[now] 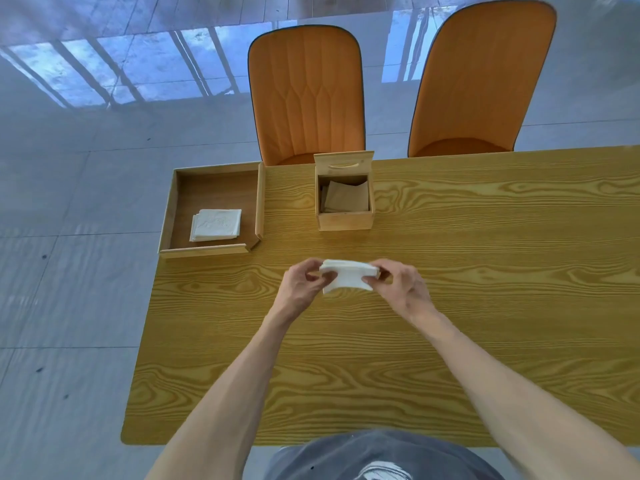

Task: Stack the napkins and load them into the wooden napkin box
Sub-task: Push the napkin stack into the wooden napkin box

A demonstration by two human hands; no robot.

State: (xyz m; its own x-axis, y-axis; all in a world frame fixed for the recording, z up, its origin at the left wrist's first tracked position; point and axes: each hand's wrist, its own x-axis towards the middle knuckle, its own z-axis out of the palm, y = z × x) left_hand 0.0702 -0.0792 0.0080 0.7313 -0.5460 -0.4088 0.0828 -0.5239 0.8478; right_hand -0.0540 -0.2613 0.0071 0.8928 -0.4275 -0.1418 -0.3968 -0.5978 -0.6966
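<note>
Both hands, left hand and right hand, have their grip clamped on a white napkin stack above the counter. The wooden napkin box stands open beyond; more napkins lie in a tray. No writing is legible.

So there's a long wooden table with really bold yellow-brown grain filling most of the lower and right part of the frame. Two orange padded chairs sit at its far edge: one at top centre with stitched vertical panels, the other at upper right, both trimmed in dark piping. The floor is glossy pale grey tile down the left side, and the upper left has a blue window reflection with bar shadows. A few dark specks dot the tiles.
</note>
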